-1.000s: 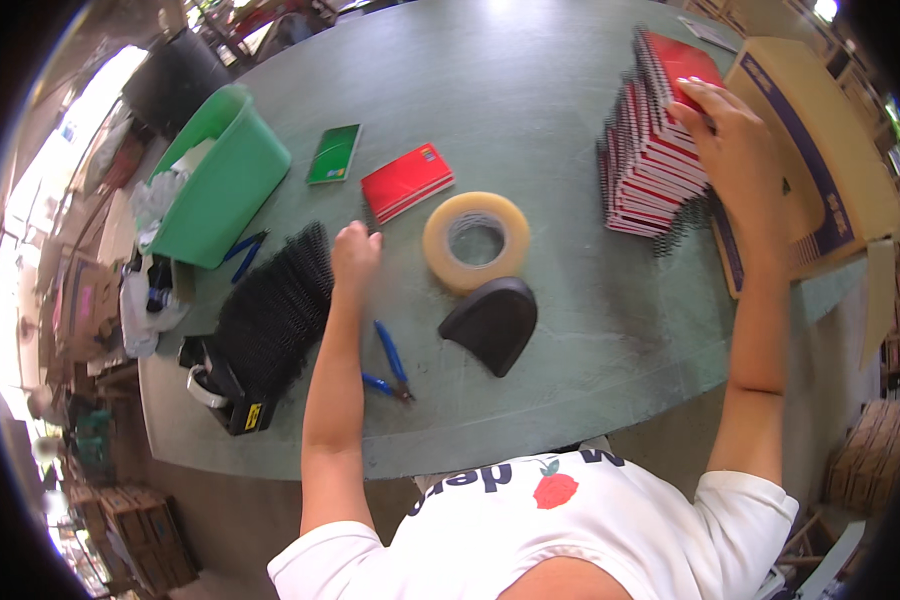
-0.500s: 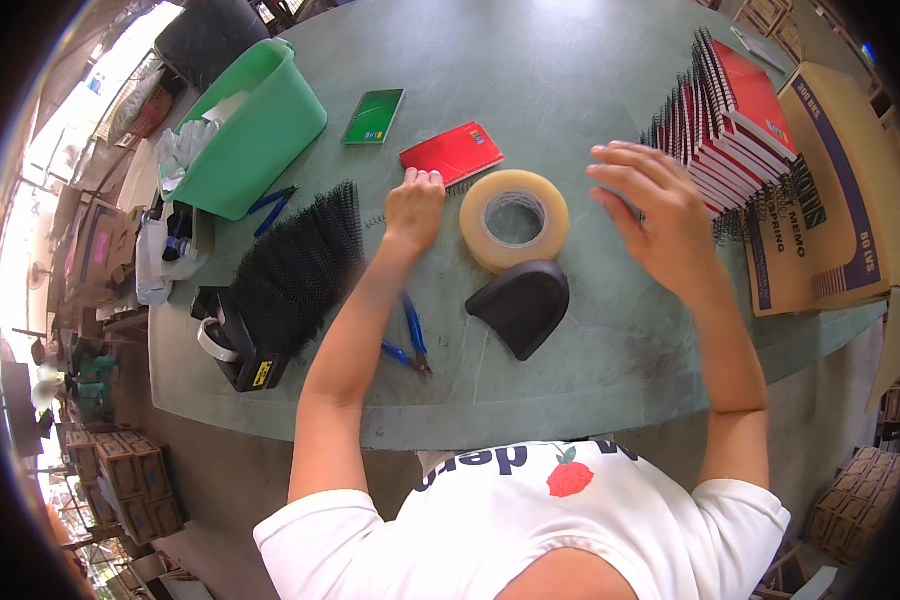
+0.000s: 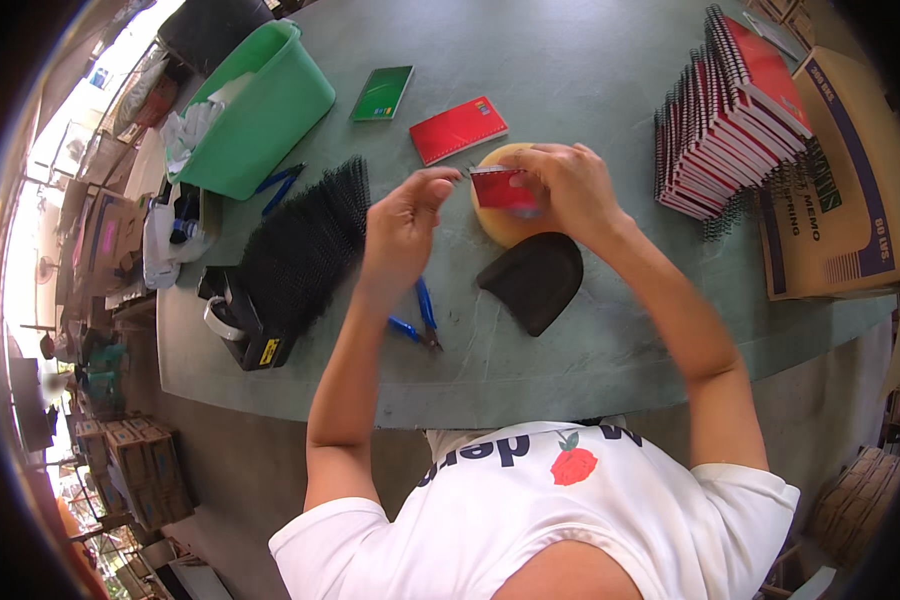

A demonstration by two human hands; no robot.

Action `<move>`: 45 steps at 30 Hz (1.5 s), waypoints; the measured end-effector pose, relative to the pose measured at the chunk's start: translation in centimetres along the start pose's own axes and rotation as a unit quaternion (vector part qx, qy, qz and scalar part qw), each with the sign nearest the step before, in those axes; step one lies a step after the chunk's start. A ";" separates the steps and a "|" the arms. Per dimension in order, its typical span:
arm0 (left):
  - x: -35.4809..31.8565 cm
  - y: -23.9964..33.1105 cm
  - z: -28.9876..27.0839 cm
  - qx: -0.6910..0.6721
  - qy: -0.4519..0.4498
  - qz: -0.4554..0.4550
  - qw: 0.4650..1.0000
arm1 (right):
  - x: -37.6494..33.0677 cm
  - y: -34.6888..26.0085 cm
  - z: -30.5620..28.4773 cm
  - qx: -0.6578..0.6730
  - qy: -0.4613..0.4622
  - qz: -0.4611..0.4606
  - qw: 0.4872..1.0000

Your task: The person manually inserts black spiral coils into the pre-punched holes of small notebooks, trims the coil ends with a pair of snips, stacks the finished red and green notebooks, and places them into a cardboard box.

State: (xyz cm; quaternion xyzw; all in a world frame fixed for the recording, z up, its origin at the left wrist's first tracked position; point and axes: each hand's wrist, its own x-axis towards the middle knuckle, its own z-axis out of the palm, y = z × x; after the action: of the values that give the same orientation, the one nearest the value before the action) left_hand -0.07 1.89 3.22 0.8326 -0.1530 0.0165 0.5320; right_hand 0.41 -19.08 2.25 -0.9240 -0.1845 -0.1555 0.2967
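Both hands, left hand (image 3: 402, 215) and right hand (image 3: 568, 185), pinched a small red notebook (image 3: 500, 188), with a brown cardboard box (image 3: 850, 190) far right on the bench (image 3: 590, 70).

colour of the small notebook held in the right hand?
Red; the small notebook shows best in the head view.

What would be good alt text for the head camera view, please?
A person's right hand holds a small red notebook above a tape roll, with the left hand at its edge. Stacked spiral notebooks and blue pliers lie on the grey-green table.
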 end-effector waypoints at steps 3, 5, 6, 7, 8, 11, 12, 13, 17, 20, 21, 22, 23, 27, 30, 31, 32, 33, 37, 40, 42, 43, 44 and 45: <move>-0.7 -0.8 1.3 0.012 0.033 0.050 0.998 | 0.1 -0.6 0.0 -0.012 0.014 0.003 1.000; -0.7 -0.8 1.7 0.026 0.053 0.039 0.997 | -0.2 -0.5 -0.3 -0.023 -0.001 0.004 1.000; -0.7 -0.6 1.8 0.035 0.058 0.051 0.996 | -0.3 -0.5 -0.4 -0.028 -0.009 0.005 1.000; -0.7 -0.3 1.8 0.044 0.062 0.061 0.995 | -0.2 -0.7 -0.4 -0.020 -0.012 0.009 1.000; -0.8 -0.1 1.8 0.053 0.065 0.071 0.994 | -0.2 -0.9 -0.4 -0.013 -0.015 0.013 1.000; -1.1 -0.1 2.1 0.065 0.057 0.078 0.993 | -0.2 -0.5 -0.1 0.010 0.017 -0.011 1.000; -1.0 0.0 2.0 0.062 0.034 0.037 0.997 | -0.2 -0.3 0.1 0.018 0.034 -0.025 0.999; -0.8 0.1 1.9 0.059 0.012 -0.005 0.998 | -0.2 -0.4 0.1 0.015 0.035 -0.028 0.999; -0.1 -0.7 1.3 -0.220 -0.111 -0.219 0.944 | 0.0 -1.4 -0.6 0.016 -0.013 0.018 1.000; 0.2 -0.4 0.4 -0.362 -0.125 -0.278 0.881 | 0.0 -1.6 -0.7 0.026 -0.033 0.033 0.999; 0.4 -0.5 0.4 -0.352 -0.122 -0.276 0.886 | 0.0 -1.6 -0.7 0.030 -0.031 0.028 0.999; 0.5 -0.8 0.4 -0.343 -0.119 -0.273 0.891 | 0.0 -1.6 -0.7 0.032 -0.023 0.017 0.999; 0.8 -1.0 0.5 -0.333 -0.116 -0.271 0.896 | 0.0 -1.6 -0.6 0.034 -0.016 0.005 0.999; 1.5 -2.1 1.5 0.062 0.057 0.124 0.989 | 0.4 -1.2 0.0 -0.009 -0.031 -0.028 0.999; 1.8 -0.6 -0.4 0.055 -0.057 0.014 0.997 | 0.4 -0.8 0.8 -0.006 0.041 -0.065 0.997; 1.7 -0.4 -0.1 0.074 -0.017 0.080 0.994 | 0.6 -1.2 1.0 0.008 0.032 -0.056 0.998; 1.7 -0.2 -0.1 0.093 0.024 0.146 0.985 | 0.9 -1.6 1.2 0.022 0.024 -0.047 0.998; 1.8 0.1 -0.3 0.079 -0.013 0.073 0.994 | 1.0 -1.9 1.3 0.036 0.015 -0.037 0.999; 2.1 0.0 -0.3 0.136 0.001 0.109 0.985 | 1.3 -1.7 1.0 0.131 0.020 0.005 0.991; 0.0 -1.0 2.0 0.280 0.000 0.212 0.936 | 1.3 -1.5 0.8 0.135 -0.008 -0.023 0.991; -3.0 -1.5 6.3 0.306 -0.052 0.172 0.935 | 1.2 -1.6 1.5 0.060 0.060 -0.059 0.995; -4.4 -1.8 8.0 0.288 -0.080 0.119 0.947 | 1.1 -1.7 1.4 0.058 0.064 -0.049 0.995; -4.7 -1.7 7.8 0.232 -0.106 0.125 0.959 | 1.0 -1.8 1.1 0.056 0.070 -0.039 0.995; -4.8 -1.4 7.5 0.176 -0.132 0.129 0.967 | 1.1 -1.7 0.6 0.054 0.075 -0.028 0.995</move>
State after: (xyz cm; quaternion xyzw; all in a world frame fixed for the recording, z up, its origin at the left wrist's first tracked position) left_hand -5.27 -3.12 -2.16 0.8809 -0.3229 0.0021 0.3460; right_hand 0.72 -17.11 3.03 -0.8868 -0.1953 -0.2223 0.3550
